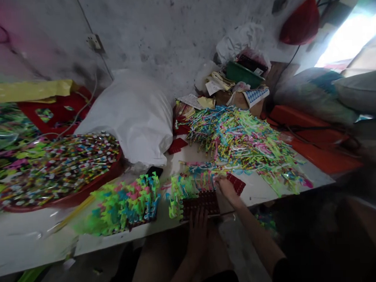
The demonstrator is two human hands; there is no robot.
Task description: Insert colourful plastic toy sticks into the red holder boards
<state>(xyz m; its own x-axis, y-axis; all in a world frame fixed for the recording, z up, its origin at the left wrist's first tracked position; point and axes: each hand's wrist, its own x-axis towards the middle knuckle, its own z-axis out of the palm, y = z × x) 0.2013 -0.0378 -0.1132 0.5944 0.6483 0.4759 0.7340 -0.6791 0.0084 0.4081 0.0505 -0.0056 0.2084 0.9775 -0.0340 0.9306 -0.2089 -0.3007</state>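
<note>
My left hand (198, 223) lies with its fingers stretched flat on the front edge of a dark red board with rows of holes (205, 202). Small green, blue and pink plastic figures (185, 186) stand upright along the board's left and back parts. At the board's back right corner, my right hand (226, 188) has its fingers pinched together by the end of the row; what is between them is too small to make out. Just right of this hand lies another red board (236, 183). To the left stands a board crowded with upright figures (125, 203).
A large heap of thin colourful plastic pieces (237, 135) covers the table's back right. On the left are a red basin (115, 168) full of small sticks and a white sack (137, 114). A black phone (154, 171) lies near the sack. Orange stools (324, 152) stand to the right.
</note>
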